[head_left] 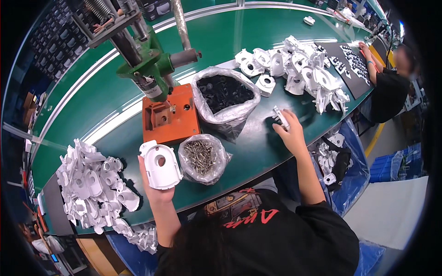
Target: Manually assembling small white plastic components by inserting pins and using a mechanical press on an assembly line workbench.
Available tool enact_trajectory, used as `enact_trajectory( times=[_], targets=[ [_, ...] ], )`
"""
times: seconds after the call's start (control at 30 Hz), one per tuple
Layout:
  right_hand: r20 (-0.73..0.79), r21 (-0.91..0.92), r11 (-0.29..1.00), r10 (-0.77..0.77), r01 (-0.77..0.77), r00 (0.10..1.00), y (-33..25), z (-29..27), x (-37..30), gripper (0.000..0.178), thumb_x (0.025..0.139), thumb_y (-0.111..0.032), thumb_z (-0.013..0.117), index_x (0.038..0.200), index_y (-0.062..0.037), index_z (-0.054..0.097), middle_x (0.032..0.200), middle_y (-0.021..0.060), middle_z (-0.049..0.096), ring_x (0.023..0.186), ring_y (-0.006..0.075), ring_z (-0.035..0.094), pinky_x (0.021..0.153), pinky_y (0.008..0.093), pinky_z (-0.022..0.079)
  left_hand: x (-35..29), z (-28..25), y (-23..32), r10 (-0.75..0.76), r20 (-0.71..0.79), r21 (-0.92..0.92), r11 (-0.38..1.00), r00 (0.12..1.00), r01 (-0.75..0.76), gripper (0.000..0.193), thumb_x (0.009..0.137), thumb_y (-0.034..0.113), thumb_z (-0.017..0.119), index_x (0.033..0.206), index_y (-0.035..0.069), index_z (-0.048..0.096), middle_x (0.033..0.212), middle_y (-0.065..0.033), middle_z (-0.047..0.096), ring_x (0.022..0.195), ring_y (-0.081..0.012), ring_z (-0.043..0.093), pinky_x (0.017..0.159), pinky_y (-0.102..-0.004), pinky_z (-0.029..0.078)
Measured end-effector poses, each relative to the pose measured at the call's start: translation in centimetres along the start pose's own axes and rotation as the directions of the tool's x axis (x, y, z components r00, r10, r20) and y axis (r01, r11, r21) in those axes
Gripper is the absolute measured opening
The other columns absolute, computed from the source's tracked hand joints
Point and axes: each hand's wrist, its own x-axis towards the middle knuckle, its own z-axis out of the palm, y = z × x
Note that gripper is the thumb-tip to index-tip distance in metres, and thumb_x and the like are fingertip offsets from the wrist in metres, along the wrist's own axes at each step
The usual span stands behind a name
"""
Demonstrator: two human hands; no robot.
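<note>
On my left palm rests a white plastic housing (162,174) with a rounded end and a round hole; my left hand (159,195) grips its edge, just in front of the press's orange base. My right hand (292,134), over the table to the right, pinches a small white plastic part (281,117) between thumb and fingers. Its exact shape is partly hidden. Between my hands stand a clear bag of small metal pins (200,157) and, farther back, a larger clear bag of black plastic parts (223,93).
A green hand press (154,76) rises over its orange base (184,120). White parts pile up at the left (87,188) and the far right (304,69). A blue-lined bin (357,181) stands beside the table. A co-worker (391,89) sits at the far right.
</note>
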Motion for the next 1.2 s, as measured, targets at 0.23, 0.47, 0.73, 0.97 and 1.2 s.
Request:
enact_trajectory(
  times=[0.23, 0.47, 0.73, 0.97, 1.2],
  targets=[
    [0.476, 0.842, 0.408, -0.249, -0.354, 0.844, -7.4, -3.3, -0.7, 0.060, 0.066, -0.031, 0.084, 0.106, 0.0058, 0.060, 0.088, 0.0090, 0.067, 0.070, 0.0136, 0.065, 0.062, 0.0237, 0.049, 0.1, 3.9, -3.1, 0.245, -0.067, 0.518, 0.837, 0.967, -0.176, 0.037, 0.098, 0.016, 0.049, 0.130, -0.002, 0.042, 0.114, -0.0105, 0.059, 0.103, -0.0185, 0.062, 0.089, -0.0333, 0.052],
    [0.449, 0.866, 0.402, -0.366, -0.297, 0.815, -14.2, -2.7, -0.3, 0.076, 0.066, -0.026, 0.084, 0.125, -0.0048, 0.042, 0.103, 0.0014, 0.052, 0.090, 0.0070, 0.052, 0.069, 0.0209, 0.041, -0.3, 7.9, -6.7, 0.144, 0.064, 0.692, 0.707, 0.988, -0.147, 0.032, 0.098, 0.021, 0.052, 0.121, -0.001, 0.051, 0.108, -0.0053, 0.061, 0.094, -0.0070, 0.057, 0.081, -0.0220, 0.046],
    [0.480, 0.876, 0.265, -0.401, -0.403, 0.780, -16.3, -1.0, -2.4, 0.056, 0.086, -0.020, 0.059, 0.136, -0.0027, 0.040, 0.122, 0.0052, 0.051, 0.111, 0.0143, 0.050, 0.096, 0.0287, 0.039, -0.5, 7.6, -7.6, 0.139, 0.113, 0.685, 0.707, 0.984, -0.178, 0.034, 0.099, 0.031, 0.051, 0.114, 0.001, 0.051, 0.098, -0.0020, 0.059, 0.086, -0.0051, 0.055, 0.075, -0.0208, 0.046],
    [0.429, 0.902, 0.107, -0.346, -0.419, 0.834, -17.0, -0.3, -2.7, 0.057, 0.081, -0.004, 0.050, 0.136, 0.0017, 0.042, 0.141, 0.0144, 0.044, 0.124, 0.0195, 0.047, 0.101, 0.0311, 0.038, -0.2, 7.3, -8.5, 0.145, -0.047, 0.576, 0.812, 0.988, -0.092, 0.029, 0.101, 0.033, 0.047, 0.097, 0.005, 0.051, 0.084, 0.0004, 0.058, 0.070, -0.0036, 0.053, 0.061, -0.0191, 0.044],
    [0.247, 0.969, 0.125, -0.405, -0.214, 0.880, -17.4, 0.6, -4.0, 0.066, 0.085, -0.041, 0.063, 0.134, 0.0003, 0.048, 0.150, 0.0196, 0.026, 0.134, 0.0286, 0.035, 0.108, 0.0383, 0.029, 0.1, 6.9, -9.0, 0.255, 0.000, 0.603, 0.771, 0.967, -0.204, 0.020, 0.101, 0.024, 0.048, 0.097, 0.005, 0.050, 0.084, 0.0008, 0.057, 0.072, -0.0036, 0.052, 0.063, -0.0201, 0.044]
  ],
)
